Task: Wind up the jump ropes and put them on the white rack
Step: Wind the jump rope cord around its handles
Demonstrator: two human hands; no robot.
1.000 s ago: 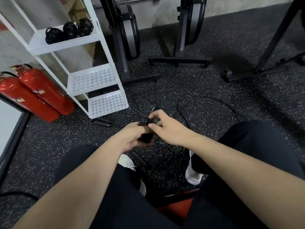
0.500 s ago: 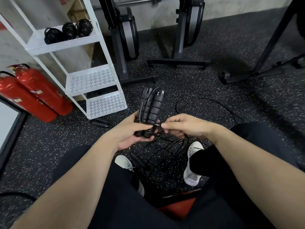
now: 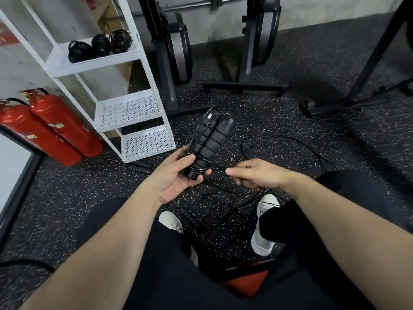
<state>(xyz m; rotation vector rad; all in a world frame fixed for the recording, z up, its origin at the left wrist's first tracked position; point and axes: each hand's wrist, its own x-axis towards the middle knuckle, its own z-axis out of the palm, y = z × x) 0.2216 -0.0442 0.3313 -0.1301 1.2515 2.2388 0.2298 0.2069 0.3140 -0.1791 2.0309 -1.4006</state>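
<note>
The left hand [image 3: 176, 175] grips the paired handles [image 3: 209, 144], now raised upright; the right hand [image 3: 252, 175] has moved aside, pinching the cord [image 3: 223, 173], probably starting another turn. The white rack [image 3: 134, 108] stands near.

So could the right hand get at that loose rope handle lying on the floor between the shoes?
Probably yes: the loose handle lies uncovered between the shoes, just below the right hand. But that hand pinches the cord, so it must let go first.

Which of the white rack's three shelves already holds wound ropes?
The top shelf: three wound black ropes sit there; both perforated lower shelves show none.
</note>
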